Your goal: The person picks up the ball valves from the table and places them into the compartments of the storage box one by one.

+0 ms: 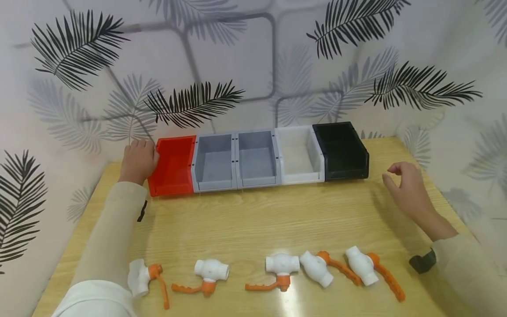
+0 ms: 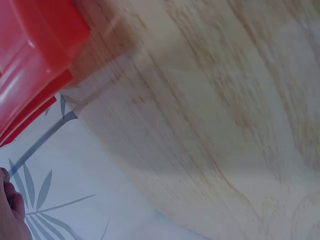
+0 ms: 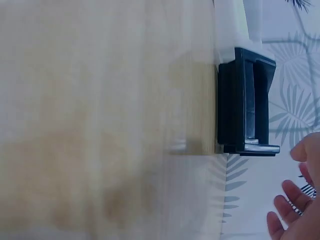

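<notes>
My left hand [image 1: 138, 160] is at the left side of the red bin [image 1: 172, 169], its knuckles up and its fingers bent. In the left wrist view those fingers [image 2: 17, 207] show at the lower left corner, below the red bin [image 2: 50, 35], with nothing seen in them. Right of the black bin [image 1: 342, 152], my right hand [image 1: 409, 189] hovers with thumb and fingers apart and nothing between them. The right wrist view has the same hand [image 3: 300, 200] beside the black bin [image 3: 245, 105], its fingers loosely bent.
Between the red and black bins stand two grey bins [image 1: 215, 182] [image 1: 257, 181] and a white bin [image 1: 303, 177] in one row. Several white ball valves with orange handles lie along the near side, including one at left [image 1: 137, 277] and another at right [image 1: 361, 265]. Behind is a leaf-patterned wall [image 1: 237, 53].
</notes>
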Available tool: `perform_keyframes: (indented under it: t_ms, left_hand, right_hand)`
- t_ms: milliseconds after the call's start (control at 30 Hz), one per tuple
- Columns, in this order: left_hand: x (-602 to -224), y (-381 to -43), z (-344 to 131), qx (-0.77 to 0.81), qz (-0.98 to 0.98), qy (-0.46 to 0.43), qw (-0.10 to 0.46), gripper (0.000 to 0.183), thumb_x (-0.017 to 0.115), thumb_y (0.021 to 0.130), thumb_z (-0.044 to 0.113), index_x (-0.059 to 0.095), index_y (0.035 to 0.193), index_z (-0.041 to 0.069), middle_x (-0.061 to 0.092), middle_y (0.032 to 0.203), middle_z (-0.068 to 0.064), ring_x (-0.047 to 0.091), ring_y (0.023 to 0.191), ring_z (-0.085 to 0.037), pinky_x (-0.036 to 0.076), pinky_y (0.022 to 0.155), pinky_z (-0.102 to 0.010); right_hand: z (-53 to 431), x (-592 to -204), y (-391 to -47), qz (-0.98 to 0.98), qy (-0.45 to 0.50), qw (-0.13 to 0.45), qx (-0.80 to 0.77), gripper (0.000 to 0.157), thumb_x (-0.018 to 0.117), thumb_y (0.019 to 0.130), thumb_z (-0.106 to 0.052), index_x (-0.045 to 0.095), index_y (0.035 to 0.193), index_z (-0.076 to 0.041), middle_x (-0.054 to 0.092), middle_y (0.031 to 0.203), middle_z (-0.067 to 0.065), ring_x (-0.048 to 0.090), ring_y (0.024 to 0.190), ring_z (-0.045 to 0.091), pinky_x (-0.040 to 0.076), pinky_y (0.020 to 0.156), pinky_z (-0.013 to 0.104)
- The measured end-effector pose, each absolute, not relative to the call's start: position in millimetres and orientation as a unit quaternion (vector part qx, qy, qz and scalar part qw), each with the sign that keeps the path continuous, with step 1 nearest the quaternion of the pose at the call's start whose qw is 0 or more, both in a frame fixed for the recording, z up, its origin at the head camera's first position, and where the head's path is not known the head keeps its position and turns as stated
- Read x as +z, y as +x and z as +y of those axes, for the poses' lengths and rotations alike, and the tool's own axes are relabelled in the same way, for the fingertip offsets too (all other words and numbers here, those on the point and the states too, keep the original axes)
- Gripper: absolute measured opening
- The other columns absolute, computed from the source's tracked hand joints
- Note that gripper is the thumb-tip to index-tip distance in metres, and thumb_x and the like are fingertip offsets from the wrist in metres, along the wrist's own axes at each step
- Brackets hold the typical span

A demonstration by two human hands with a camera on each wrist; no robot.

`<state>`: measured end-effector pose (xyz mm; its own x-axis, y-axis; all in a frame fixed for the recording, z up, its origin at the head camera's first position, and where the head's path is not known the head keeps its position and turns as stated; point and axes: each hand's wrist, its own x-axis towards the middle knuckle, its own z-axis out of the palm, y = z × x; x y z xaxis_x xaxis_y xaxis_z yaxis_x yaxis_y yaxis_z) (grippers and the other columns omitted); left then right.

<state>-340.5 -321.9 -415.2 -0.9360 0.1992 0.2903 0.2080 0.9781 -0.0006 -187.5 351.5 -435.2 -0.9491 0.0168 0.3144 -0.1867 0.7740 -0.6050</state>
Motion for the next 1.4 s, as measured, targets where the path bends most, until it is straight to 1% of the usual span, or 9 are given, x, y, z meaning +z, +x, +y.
perform_keyframes:
  t_ms: [133, 267, 400, 533, 733, 933, 1100, 1300, 1400]
  left_hand:
    - [-417, -340, -324, -0.018, -0.985, -0.104, 0.137, 0.019, 0.035, 0.092, 0.015, 0.044, 0.095, -0.002, 0.047, 0.093, -0.022, 0.041, 0.093, -0.041, 0.032, 0.078, -0.053]
    - [-420, -336, -324, -0.019, -0.989, -0.098, 0.113, 0.019, 0.034, 0.093, 0.016, 0.042, 0.093, -0.001, 0.046, 0.09, -0.021, 0.041, 0.089, -0.041, 0.033, 0.077, -0.052]
    - [-422, -334, -321, -0.027, -0.99, -0.096, 0.099, 0.021, 0.032, 0.094, 0.017, 0.042, 0.093, -0.001, 0.047, 0.09, -0.02, 0.041, 0.089, -0.04, 0.033, 0.078, -0.052]
    - [-421, -333, -319, -0.03, -0.989, -0.1, 0.103, 0.025, 0.03, 0.095, 0.019, 0.045, 0.094, -0.002, 0.049, 0.092, -0.022, 0.042, 0.089, -0.041, 0.034, 0.077, -0.053]
    - [-421, -329, -324, -0.035, -0.988, -0.097, 0.113, 0.028, 0.03, 0.096, 0.019, 0.047, 0.094, -0.002, 0.051, 0.092, -0.023, 0.043, 0.087, -0.042, 0.034, 0.076, -0.054]
    - [-419, -328, -324, -0.048, -0.986, -0.105, 0.122, 0.028, 0.03, 0.096, 0.018, 0.049, 0.093, -0.002, 0.053, 0.088, -0.021, 0.046, 0.084, -0.042, 0.036, 0.075, -0.054]
    - [-418, -330, -320, -0.046, -0.987, -0.103, 0.113, 0.03, 0.027, 0.097, 0.02, 0.047, 0.09, -0.002, 0.051, 0.085, -0.02, 0.044, 0.083, -0.04, 0.035, 0.074, -0.052]
    - [-417, -331, -320, -0.039, -0.989, -0.092, 0.111, 0.029, 0.028, 0.097, 0.019, 0.045, 0.088, -0.002, 0.05, 0.085, -0.021, 0.044, 0.083, -0.04, 0.035, 0.072, -0.052]
    - [-417, -333, -320, -0.04, -0.989, -0.093, 0.105, 0.029, 0.027, 0.097, 0.019, 0.044, 0.09, -0.002, 0.05, 0.087, -0.021, 0.044, 0.083, -0.041, 0.035, 0.073, -0.052]
  right_hand:
    - [348, -444, -163, -0.933, 0.057, 0.104, 0.339, 0.031, 0.049, 0.095, -0.016, 0.045, 0.108, 0.011, 0.043, 0.11, 0.029, 0.042, 0.098, 0.042, 0.034, 0.078, 0.053]
    - [345, -452, -142, -0.938, 0.081, 0.05, 0.334, 0.027, 0.049, 0.095, -0.014, 0.049, 0.106, 0.011, 0.047, 0.107, 0.027, 0.048, 0.093, 0.038, 0.041, 0.074, 0.049]
    - [342, -452, -129, -0.944, 0.1, 0.026, 0.312, 0.02, 0.05, 0.095, -0.013, 0.055, 0.101, 0.005, 0.056, 0.097, 0.017, 0.055, 0.085, 0.03, 0.047, 0.069, 0.038]
    - [339, -442, -120, -0.949, 0.105, -0.021, 0.298, 0.02, 0.051, 0.096, -0.018, 0.057, 0.101, 0.001, 0.06, 0.092, 0.008, 0.057, 0.08, 0.021, 0.047, 0.065, 0.029]
    - [335, -430, -106, -0.946, 0.093, -0.099, 0.293, 0.024, 0.05, 0.096, -0.026, 0.059, 0.104, -0.004, 0.063, 0.094, 0.002, 0.057, 0.083, 0.016, 0.047, 0.066, 0.029]
    - [336, -433, -88, -0.906, 0.07, -0.186, 0.373, 0.033, 0.047, 0.097, -0.03, 0.055, 0.109, -0.001, 0.061, 0.092, 0.005, 0.057, 0.076, 0.012, 0.048, 0.063, 0.027]
    - [337, -433, -80, -0.891, 0.075, -0.216, 0.393, 0.033, 0.047, 0.097, -0.031, 0.055, 0.106, 0.0, 0.058, 0.082, 0.005, 0.054, 0.069, 0.011, 0.047, 0.059, 0.027]
    - [339, -432, -74, -0.868, 0.112, -0.263, 0.407, 0.028, 0.047, 0.097, -0.023, 0.055, 0.11, 0.001, 0.06, 0.09, 0.004, 0.053, 0.074, 0.006, 0.047, 0.062, 0.026]
    - [340, -431, -71, -0.866, 0.122, -0.282, 0.395, 0.027, 0.046, 0.098, -0.026, 0.056, 0.109, -0.003, 0.061, 0.09, 0.002, 0.053, 0.075, 0.005, 0.045, 0.062, 0.024]
